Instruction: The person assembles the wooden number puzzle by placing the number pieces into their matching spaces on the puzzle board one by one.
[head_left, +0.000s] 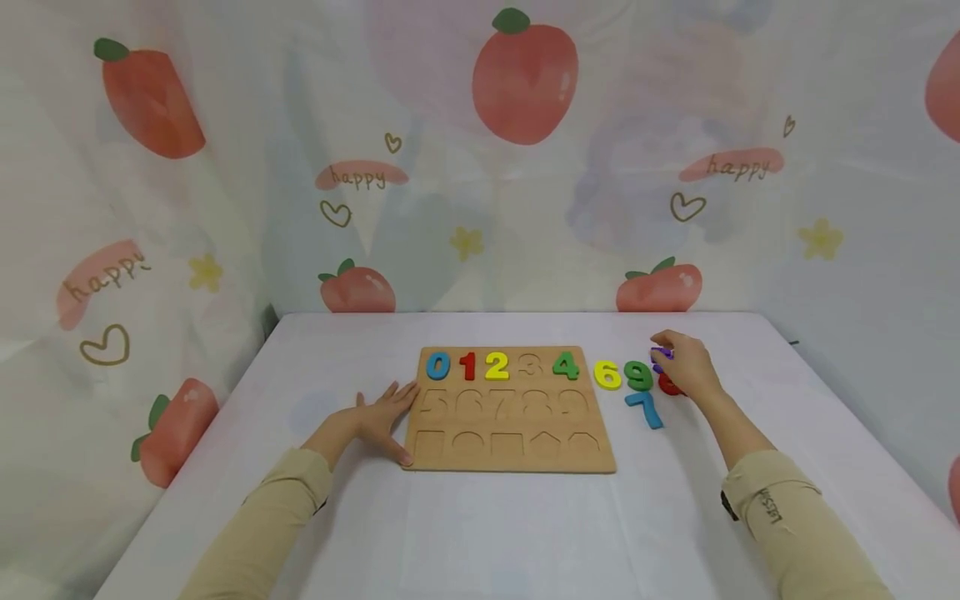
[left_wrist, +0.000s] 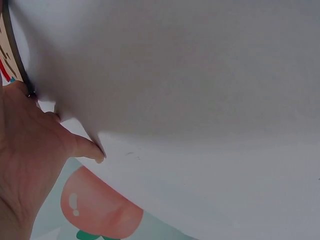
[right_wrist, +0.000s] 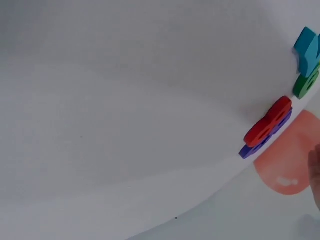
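Note:
My left hand (head_left: 382, 419) lies with fingers spread at the left edge of a wooden number board (head_left: 486, 418); its thumb reaches the board's lower left corner. Blue 0 (head_left: 438, 366), red 1 (head_left: 468, 367), yellow 2 (head_left: 497, 366) and green 4 (head_left: 566, 366) sit along the board's top row, with a bare 3 outline before the 4. Right of the board, my right hand (head_left: 686, 364) bends over a purple number (head_left: 662, 355), partly hidden by its fingers. I cannot tell whether they pinch it. A red 8 (right_wrist: 268, 122) lies against purple in the right wrist view.
Between board and right hand lie a yellow 6 (head_left: 607, 375), a green 9 (head_left: 638, 375) and a blue 7 (head_left: 646, 410). Bare number and shape outlines fill the board's lower rows. A printed curtain (head_left: 525, 225) stands behind the white table (head_left: 480, 533).

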